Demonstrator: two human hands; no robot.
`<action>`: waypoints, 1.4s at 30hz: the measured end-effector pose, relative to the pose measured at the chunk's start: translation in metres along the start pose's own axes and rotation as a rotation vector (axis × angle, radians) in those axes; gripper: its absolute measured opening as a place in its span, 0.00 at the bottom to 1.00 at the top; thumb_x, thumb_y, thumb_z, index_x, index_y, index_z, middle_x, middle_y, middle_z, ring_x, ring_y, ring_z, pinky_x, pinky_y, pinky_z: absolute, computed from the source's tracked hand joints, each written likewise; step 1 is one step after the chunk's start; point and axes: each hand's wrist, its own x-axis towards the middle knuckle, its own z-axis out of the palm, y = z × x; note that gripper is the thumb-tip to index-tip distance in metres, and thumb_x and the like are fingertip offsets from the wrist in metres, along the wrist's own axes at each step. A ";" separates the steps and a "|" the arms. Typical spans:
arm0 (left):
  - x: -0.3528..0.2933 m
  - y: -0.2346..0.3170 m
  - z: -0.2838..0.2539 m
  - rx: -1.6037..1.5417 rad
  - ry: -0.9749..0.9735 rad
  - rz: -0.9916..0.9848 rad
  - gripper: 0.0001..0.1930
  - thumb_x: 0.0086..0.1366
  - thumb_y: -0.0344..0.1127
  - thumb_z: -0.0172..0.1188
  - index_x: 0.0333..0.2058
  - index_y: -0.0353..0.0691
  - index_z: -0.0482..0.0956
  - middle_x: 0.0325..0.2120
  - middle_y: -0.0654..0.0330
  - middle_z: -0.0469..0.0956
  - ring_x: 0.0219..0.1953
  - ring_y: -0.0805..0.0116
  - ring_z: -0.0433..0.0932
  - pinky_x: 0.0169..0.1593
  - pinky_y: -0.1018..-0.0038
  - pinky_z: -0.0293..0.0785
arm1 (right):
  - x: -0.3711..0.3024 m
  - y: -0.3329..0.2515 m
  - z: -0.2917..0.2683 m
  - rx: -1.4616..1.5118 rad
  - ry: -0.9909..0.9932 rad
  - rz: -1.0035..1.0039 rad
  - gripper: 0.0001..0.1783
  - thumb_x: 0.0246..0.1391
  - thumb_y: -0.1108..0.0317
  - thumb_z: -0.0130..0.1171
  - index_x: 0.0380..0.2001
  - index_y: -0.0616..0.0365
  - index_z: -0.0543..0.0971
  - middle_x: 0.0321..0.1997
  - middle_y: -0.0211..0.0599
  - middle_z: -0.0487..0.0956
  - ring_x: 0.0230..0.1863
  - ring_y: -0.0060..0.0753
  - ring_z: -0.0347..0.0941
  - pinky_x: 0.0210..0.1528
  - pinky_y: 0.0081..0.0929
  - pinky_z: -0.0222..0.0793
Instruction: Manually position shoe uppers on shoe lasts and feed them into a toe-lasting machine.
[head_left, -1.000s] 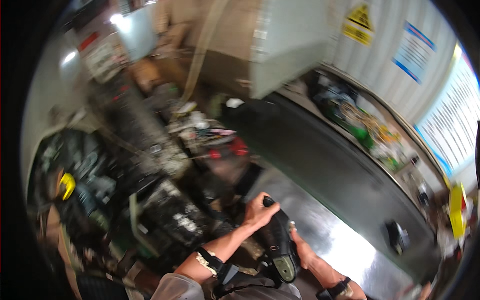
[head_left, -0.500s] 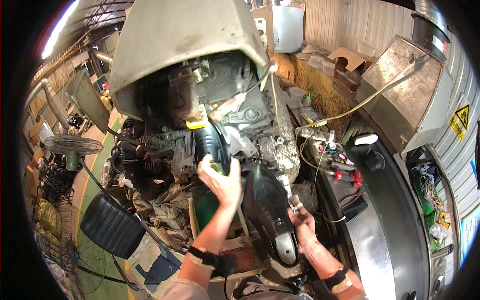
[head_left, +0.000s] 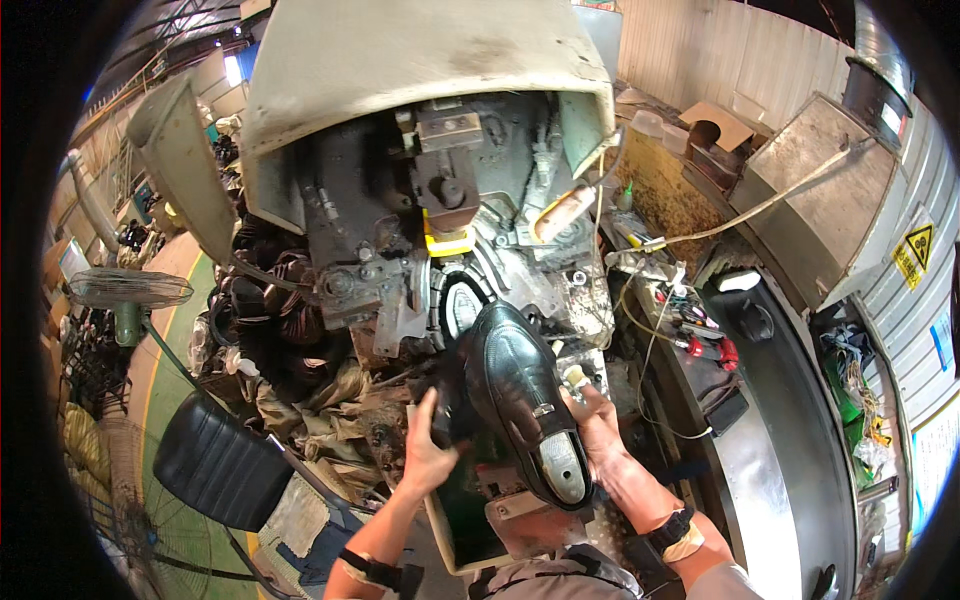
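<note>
My right hand (head_left: 598, 425) grips a black leather shoe (head_left: 515, 365) by its side near the heel. Its toe points toward the machine, and a metal-plated last (head_left: 563, 467) shows in the heel opening. At those fingertips is a small cream-coloured piece (head_left: 575, 377); I cannot tell whether it is held. My left hand (head_left: 428, 455) is closed on another black shoe (head_left: 455, 408), smeared by motion and partly behind the first. Just beyond the toe lies the machine's curved black holder with a pale oval pad (head_left: 463, 308), below a yellow-edged block (head_left: 448, 240).
A pale hood (head_left: 430, 60) overhangs the machine. To the right run a dark conveyor belt (head_left: 790, 400) and a ledge with a red-handled tool (head_left: 715, 350). Leftward stand a black chair (head_left: 215, 460) and a fan (head_left: 130, 290). An open box (head_left: 440, 530) sits below my hands.
My left hand has drawn its shoe out of the machine, back toward me. My right hand has brought the other shoe forward, toe near the holder. The view has shifted.
</note>
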 end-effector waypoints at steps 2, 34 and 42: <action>-0.010 -0.009 -0.011 -0.118 -0.210 -0.166 0.51 0.52 0.37 0.74 0.70 0.33 0.54 0.68 0.48 0.60 0.70 0.57 0.59 0.70 0.62 0.56 | 0.011 0.008 0.011 0.049 -0.023 0.041 0.17 0.60 0.73 0.64 0.52 0.56 0.77 0.42 0.35 0.82 0.38 0.28 0.80 0.39 0.30 0.79; 0.100 0.046 0.039 -1.278 0.484 -0.846 0.13 0.68 0.38 0.63 0.42 0.33 0.81 0.37 0.59 0.83 0.36 0.66 0.81 0.38 0.71 0.75 | 0.142 0.060 0.030 -0.034 -0.002 -0.008 0.23 0.59 0.69 0.65 0.56 0.62 0.72 0.70 0.40 0.57 0.65 0.26 0.60 0.66 0.29 0.61; 0.104 0.016 0.069 -1.210 0.673 -0.745 0.14 0.70 0.38 0.60 0.44 0.31 0.81 0.42 0.59 0.82 0.41 0.67 0.79 0.48 0.70 0.74 | 0.141 0.062 0.039 0.048 -0.067 -0.114 0.33 0.63 0.73 0.59 0.68 0.60 0.58 0.51 0.39 0.80 0.44 0.26 0.78 0.49 0.25 0.76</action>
